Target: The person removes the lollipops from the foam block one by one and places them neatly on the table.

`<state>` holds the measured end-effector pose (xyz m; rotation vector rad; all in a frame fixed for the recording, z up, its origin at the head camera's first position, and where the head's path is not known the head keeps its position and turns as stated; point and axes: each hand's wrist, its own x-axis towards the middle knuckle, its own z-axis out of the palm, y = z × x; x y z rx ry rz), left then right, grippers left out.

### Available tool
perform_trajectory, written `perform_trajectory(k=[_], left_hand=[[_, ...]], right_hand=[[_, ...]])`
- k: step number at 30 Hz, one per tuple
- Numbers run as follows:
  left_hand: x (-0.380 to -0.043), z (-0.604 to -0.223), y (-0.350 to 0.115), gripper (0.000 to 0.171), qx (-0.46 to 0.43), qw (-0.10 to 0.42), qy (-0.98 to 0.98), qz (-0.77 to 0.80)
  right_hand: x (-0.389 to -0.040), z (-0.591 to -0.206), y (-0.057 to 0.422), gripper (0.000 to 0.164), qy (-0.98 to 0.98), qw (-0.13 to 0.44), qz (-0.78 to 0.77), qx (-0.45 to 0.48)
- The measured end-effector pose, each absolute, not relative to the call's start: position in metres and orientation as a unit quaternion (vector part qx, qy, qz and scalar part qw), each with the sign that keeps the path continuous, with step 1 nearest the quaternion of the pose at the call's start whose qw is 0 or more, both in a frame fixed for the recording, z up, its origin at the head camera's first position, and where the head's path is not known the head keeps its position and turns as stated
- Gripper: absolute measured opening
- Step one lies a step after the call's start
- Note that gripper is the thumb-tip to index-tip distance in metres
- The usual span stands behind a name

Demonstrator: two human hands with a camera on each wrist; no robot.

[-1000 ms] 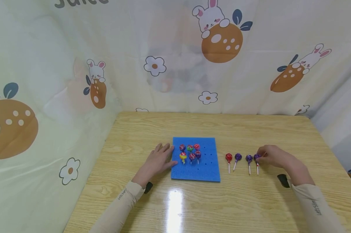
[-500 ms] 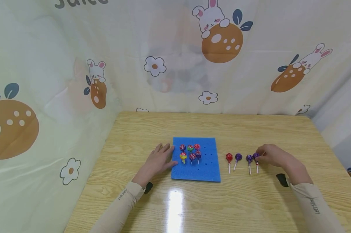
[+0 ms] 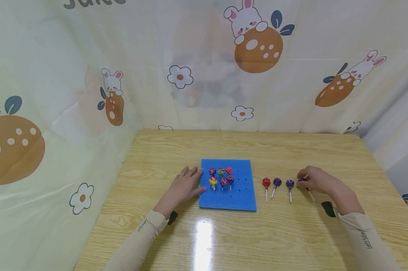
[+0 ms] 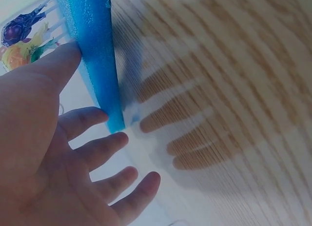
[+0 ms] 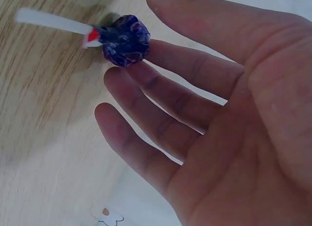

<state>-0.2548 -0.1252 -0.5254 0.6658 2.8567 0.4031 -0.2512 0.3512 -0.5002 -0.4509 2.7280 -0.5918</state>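
Observation:
My left hand (image 3: 185, 186) touches the left edge of a blue foam board (image 3: 217, 202) with spread, fairly straight fingers. In the left wrist view the thumb and fingertips meet the edge of the foam board (image 4: 95, 55). At the right, my right hand (image 3: 319, 181) touches the head of a purple lollipop (image 3: 302, 180). Close up, that purple lollipop (image 5: 127, 40) sits against the fingertips, while the thumb stands apart from it. Its white stick points away from the palm. Several wrapped lollipops stand in the board, among them a yellow one (image 3: 213, 181) and a green one (image 3: 221, 172).
Between board and right hand lie a red lollipop (image 3: 266, 183) and two purple ones, the nearer to the hand being a purple lollipop (image 3: 290, 183). Small holes show in the board's right part. A patterned curtain (image 3: 204, 94) hangs behind the wooden table (image 3: 258, 241).
The purple lollipop at my right hand has turned: its stick pointed straight toward the front and now slants to the right. My left hand has stayed put.

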Motion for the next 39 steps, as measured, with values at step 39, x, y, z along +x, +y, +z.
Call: perform_trajectory(k=[39], left_hand=[[-0.258,-0.531,-0.125,0.076,0.219,0.093,0.963,0.129]], right_hand=[[-0.253,-0.485,0.33,0.041,0.96,0.131,-0.197,-0.152]])
